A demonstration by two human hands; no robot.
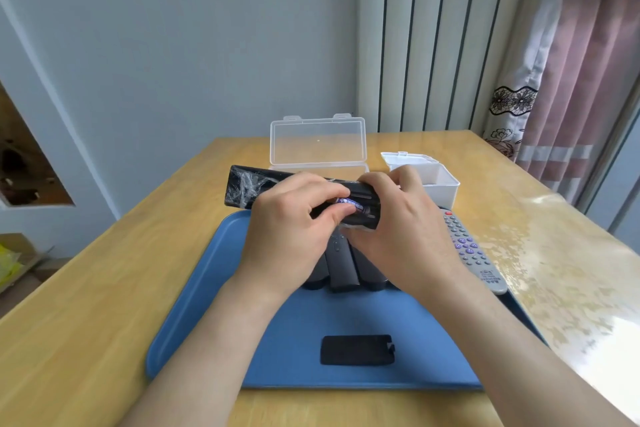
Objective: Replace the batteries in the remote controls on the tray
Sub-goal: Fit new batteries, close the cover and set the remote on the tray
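**Hands.** The left hand (291, 229) pinches a cylindrical battery with a blue-and-white label (348, 202) between thumb and forefinger. The battery sits at the open compartment of a long black remote control wrapped in crinkled clear film (247, 187). The right hand (408, 232) grips the right end of this remote, fingers curled round it. The remote is held level, lying left to right, above the far part of a blue rectangular plastic tray (207, 288).

**Tray.** A flat black rectangular battery cover (356, 349) lies on the near part of the tray, well apart from the hands. Three dark grey remote controls (343, 270) lie side by side beneath the hands. A light grey remote control with purple and grey buttons (471, 250) lies along the right edge.

**Beyond the tray.** A clear plastic box with raised lid (317, 142) and, to its right, a small white plastic box with open lid (441, 180) stand on the pale wooden tabletop (104, 270).

**Progress.** One remote is open with its cover off. Whether the battery is entering or leaving cannot be told. The cover has yet to be refitted, and four remotes lie on the tray, so most of the task appears to remain.

**Writing.** Print shows on the battery label and on the near end of the light grey remote. Both are too small to read.
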